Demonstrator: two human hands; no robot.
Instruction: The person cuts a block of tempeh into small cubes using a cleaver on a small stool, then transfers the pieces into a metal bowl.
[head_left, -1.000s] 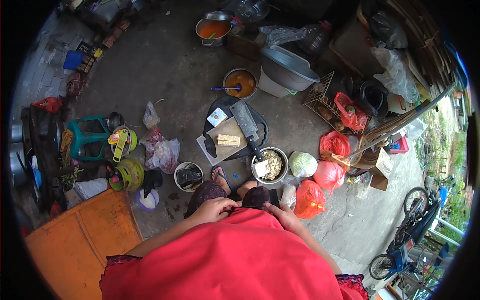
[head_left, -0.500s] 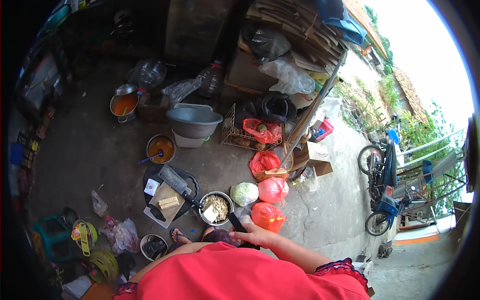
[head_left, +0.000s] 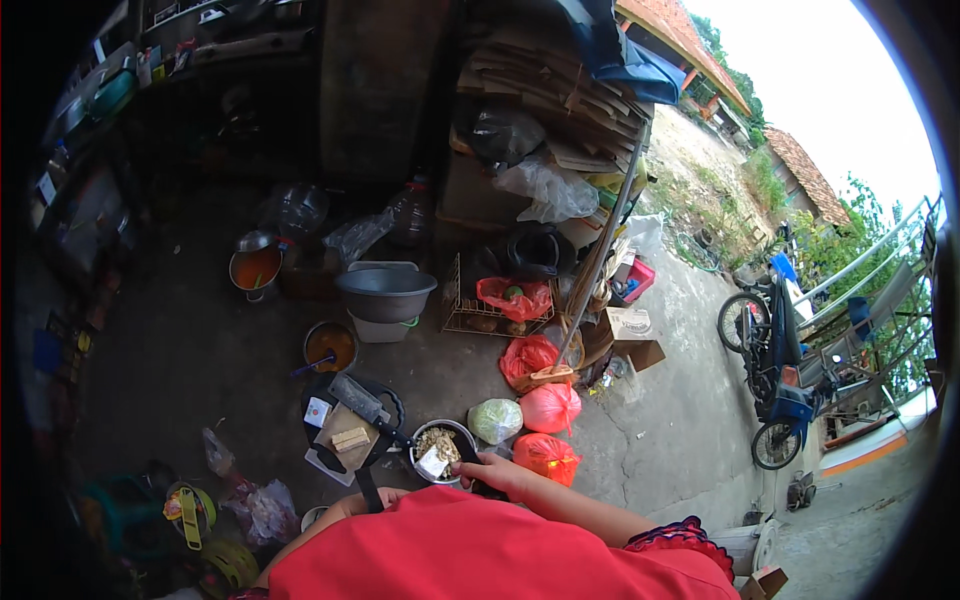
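My right hand [head_left: 492, 470] reaches out over my red shirt to the near rim of a metal bowl [head_left: 440, 445] of chopped pale bits with a white piece on top. Its fingers curl over something dark that I cannot make out. My left hand [head_left: 368, 498] is mostly hidden by my shirt and lies beside a black handle [head_left: 362, 486]. Just beyond are a board [head_left: 340, 432] with tan blocks and a cleaver [head_left: 358, 398], lying across a dark pan.
On the concrete floor stand a bowl of brown sauce [head_left: 330, 346], a pot of orange liquid [head_left: 255, 268] and a grey basin [head_left: 386, 292]. A bagged cabbage [head_left: 496, 420] and red bags [head_left: 548, 408] lie to the right. A wire basket [head_left: 498, 302], stacked cardboard and parked motorbikes [head_left: 775, 360] are further off.
The view has swung up and to the right. My hands were together in front of me; now my right hand is out at the bowl's rim.
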